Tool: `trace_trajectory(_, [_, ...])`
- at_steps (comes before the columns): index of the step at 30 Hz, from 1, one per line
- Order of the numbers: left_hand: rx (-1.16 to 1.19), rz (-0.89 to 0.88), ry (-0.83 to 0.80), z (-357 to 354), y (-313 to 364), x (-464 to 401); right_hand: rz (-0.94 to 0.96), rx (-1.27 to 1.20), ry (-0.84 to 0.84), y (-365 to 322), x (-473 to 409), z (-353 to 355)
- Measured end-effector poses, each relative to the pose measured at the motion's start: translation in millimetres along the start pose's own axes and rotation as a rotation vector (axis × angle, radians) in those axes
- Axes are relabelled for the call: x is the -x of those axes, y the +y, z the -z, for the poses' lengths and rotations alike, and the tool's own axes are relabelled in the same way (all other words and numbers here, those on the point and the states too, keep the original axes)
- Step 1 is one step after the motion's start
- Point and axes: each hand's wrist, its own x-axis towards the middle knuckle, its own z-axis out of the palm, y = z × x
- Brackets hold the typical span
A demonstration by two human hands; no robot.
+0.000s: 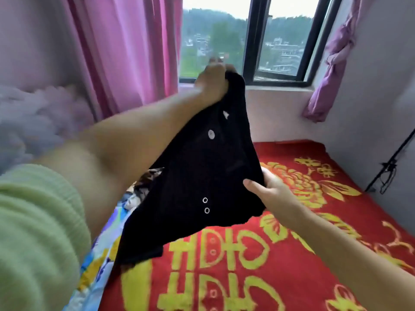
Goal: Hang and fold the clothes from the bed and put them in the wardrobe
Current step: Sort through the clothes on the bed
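My left hand (212, 79) is raised toward the window (258, 41), fingers bunched round the top of a black garment (193, 182); the fingertips blur against the glass. My right hand (267, 187) pinches its lower edge, thumb in front, the other fingers hidden behind the cloth. The garment hangs above the red bedspread (280, 254), covering most of a patterned heap (143, 185) behind it.
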Motion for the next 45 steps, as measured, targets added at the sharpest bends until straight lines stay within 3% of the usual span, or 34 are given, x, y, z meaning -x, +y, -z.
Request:
trace_trajectory(4, [0.081,0.048,-0.554,-190,12,66,-0.37,0.193,0.035,149,35,63])
trace_trajectory(7, [0.09,0.173,-0.918,-319,12,165,-0.752,0.511,-0.179,269,76,117])
trace_trajectory(11, [0.117,0.429,-1.157,-428,7,309,-0.957,0.632,-0.376,376,105,181])
trace_trajectory(16, [0.127,0.668,-1.209,-482,-2,415,-1.005,0.486,-0.235,470,66,201])
trace_trajectory(21, [0.226,0.93,-1.035,-533,12,444,-0.869,0.372,-0.058,531,-34,171])
trace_trajectory(23, [0.125,1.017,-0.994,-557,23,444,-0.816,0.414,-0.021,536,-69,151])
trace_trajectory(27, [-0.216,0.95,-1.081,-604,24,446,-0.854,0.432,-0.032,565,-116,117])
trace_trajectory(30, [-0.318,0.831,-1.09,-609,12,453,-0.811,0.381,-0.039,581,-110,102])
trace_trajectory(37, [-0.068,0.876,-1.247,-569,27,460,-0.649,0.512,-0.136,568,-56,122])
trace_trajectory(41, [0.056,0.834,-1.396,-570,107,483,-0.68,0.526,-0.178,571,-8,183])
trace_trajectory(45, [0.268,0.848,-1.45,-608,230,484,-0.779,0.569,-0.133,581,73,294])
